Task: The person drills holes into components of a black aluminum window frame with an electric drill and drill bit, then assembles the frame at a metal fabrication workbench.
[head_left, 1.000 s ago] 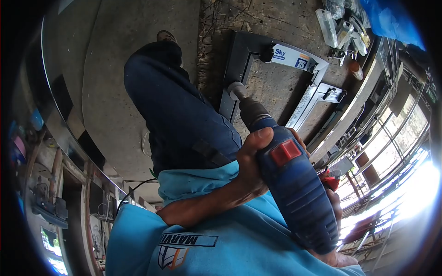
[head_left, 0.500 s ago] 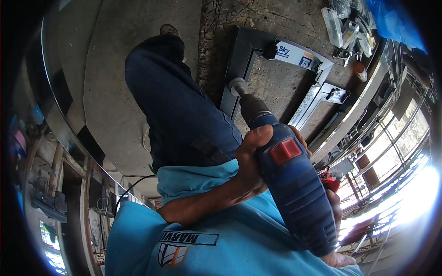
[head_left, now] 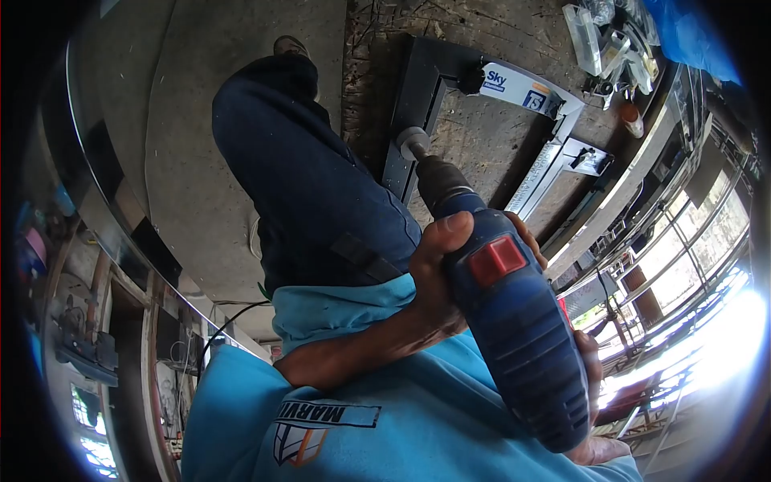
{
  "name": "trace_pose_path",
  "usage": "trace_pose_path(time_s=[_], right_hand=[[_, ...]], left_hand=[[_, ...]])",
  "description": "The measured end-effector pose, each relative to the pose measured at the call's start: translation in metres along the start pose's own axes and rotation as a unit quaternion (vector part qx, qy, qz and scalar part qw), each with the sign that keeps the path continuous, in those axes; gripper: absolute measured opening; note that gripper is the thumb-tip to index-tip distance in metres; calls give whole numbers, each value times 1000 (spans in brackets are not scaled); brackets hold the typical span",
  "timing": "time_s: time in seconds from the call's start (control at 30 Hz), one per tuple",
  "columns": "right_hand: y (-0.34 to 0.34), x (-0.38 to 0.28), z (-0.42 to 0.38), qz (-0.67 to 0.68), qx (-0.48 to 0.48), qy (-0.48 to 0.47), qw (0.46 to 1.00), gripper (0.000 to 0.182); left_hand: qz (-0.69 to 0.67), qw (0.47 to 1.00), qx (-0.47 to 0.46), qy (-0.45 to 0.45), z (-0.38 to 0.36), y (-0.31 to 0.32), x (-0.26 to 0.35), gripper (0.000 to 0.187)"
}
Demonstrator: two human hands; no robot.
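A blue power drill point(head_left: 518, 337) with a red square button slants across the view. My left hand point(head_left: 438, 277) is wrapped round its front body, just behind the chuck. At the rear handle my right hand point(head_left: 593, 369) is closed, mostly hidden behind the drill, with a few fingers showing. A round hole saw point(head_left: 414, 142) in the chuck touches the dark bar of a metal frame point(head_left: 405, 96); how deep it sits cannot be seen. The frame's other sides carry white protective film point(head_left: 514, 87) with printed lettering.
My bent leg point(head_left: 297, 169) is beside the worn wooden work surface point(head_left: 470, 153). Clear plastic packets point(head_left: 618, 56) and a small orange-and-white container point(head_left: 630, 120) lie at the far right. A long metal bar point(head_left: 618, 193) runs along the right side. A black cable point(head_left: 229, 321) hangs at left.
The view has shifted slightly, so the frame and hole saw appear a little higher. The red part beside the drill handle shows less now. Both hands keep their hold on the drill.
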State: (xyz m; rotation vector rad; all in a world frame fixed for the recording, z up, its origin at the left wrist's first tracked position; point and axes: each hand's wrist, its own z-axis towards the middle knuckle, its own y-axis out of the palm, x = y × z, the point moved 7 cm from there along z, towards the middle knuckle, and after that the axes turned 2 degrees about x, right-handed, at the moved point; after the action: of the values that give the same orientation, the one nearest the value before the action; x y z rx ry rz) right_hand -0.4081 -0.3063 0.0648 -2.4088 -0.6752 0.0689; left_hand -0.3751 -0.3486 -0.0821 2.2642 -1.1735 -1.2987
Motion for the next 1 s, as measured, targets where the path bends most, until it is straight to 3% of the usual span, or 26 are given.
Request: trace_pose_path(time_s=[0.23, 0.3, 0.43, 0.5, 0.8, 1.0], right_hand=[[0, 1, -2, 12, -5, 6, 1000, 53], [2, 0, -1, 16, -8, 8, 1000, 54], [-1, 2, -3, 21, -12, 13, 1000, 54], [-1, 3, -4, 24, -14, 17, 999, 54], [-10, 10, -13, 38, -17, 32, 999, 56], [-5, 5, -7, 46, -22, 40, 998, 57]], left_hand=[[-15, 1000, -7, -4, 0, -3, 1, 69], [34, 996, -73, -44, 1, -5, -1, 75], [43, 997, -55, -43, 0, -2, -3, 77], [-19, 1000, 11, -1, 0, 3, 1, 72], [15, 999, 36, -31, 0, -2, 2, 67], [-1, 1000, -4, -3, 2, 3, 3, 68]])
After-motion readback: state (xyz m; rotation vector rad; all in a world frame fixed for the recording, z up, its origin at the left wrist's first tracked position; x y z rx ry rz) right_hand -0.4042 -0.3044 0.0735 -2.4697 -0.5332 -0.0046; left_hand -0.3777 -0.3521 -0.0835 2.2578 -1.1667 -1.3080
